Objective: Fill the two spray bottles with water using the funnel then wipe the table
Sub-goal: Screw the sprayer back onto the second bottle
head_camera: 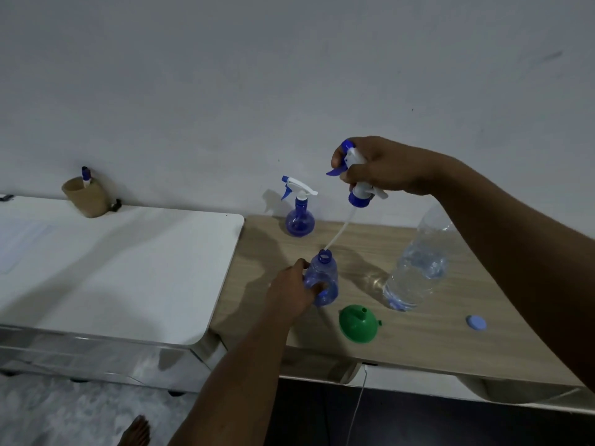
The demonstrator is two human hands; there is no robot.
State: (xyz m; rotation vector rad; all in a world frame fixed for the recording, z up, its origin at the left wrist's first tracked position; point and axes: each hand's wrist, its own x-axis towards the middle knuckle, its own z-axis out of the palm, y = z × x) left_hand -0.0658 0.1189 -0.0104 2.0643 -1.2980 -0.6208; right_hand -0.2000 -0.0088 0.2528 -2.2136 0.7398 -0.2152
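Cup (84,197) with a pen: far left of the bottle, on the white cabinet (128,268).

Left hand (289,291): fingers curled round the bottle (328,272) from its left side, thumb up near the shoulder. The bottle stands upright on the table (434,336), neck uncapped.

Second spray bottle (299,220): behind the bottle by the wall, trigger head on.

Funnel (357,326): just right-front of the bottle, wide end down, spout up.

Right hand (386,169): above and right of the bottle, fingers wrapped tight round the sprayer (360,193). Its tube (339,231) slants down, tip at the bottle's neck.

Water bottle (418,265): right of the bottle, uncapped, partly full.

Cap (476,323): farther right, flat on the table.
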